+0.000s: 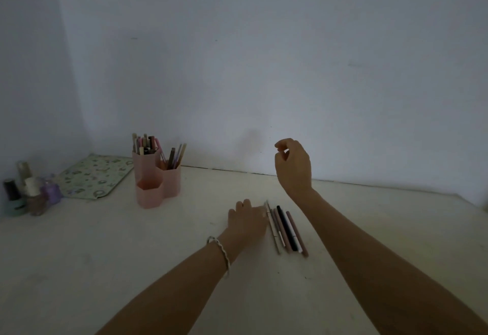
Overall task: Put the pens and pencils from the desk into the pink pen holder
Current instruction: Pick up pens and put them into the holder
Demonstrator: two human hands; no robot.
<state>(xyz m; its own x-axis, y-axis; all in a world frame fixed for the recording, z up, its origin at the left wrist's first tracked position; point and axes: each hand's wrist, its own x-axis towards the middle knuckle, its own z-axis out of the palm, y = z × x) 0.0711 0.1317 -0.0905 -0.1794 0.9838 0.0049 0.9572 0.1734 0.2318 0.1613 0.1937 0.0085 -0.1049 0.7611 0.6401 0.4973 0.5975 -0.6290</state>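
On the pale counter [132,250], the left hand [247,219] lay flat and empty against the row of loose pens and pencils [286,229]; the right hand [293,165] hovered at twelve o'clock of them, loosely curled, holding nothing; the pink hexagonal plastic pen holder [157,179] stood at ten o'clock.

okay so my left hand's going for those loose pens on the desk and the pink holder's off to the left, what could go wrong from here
1. The pens lie packed side by side beside your left hand; grabbing one may roll the others across the desk.
2. The pink holder already has two crowded compartments; pushing more in could tip it or snag. Its low front cup looks empty.
3. The small bottles stand left of the holder and could be knocked by an overshoot.
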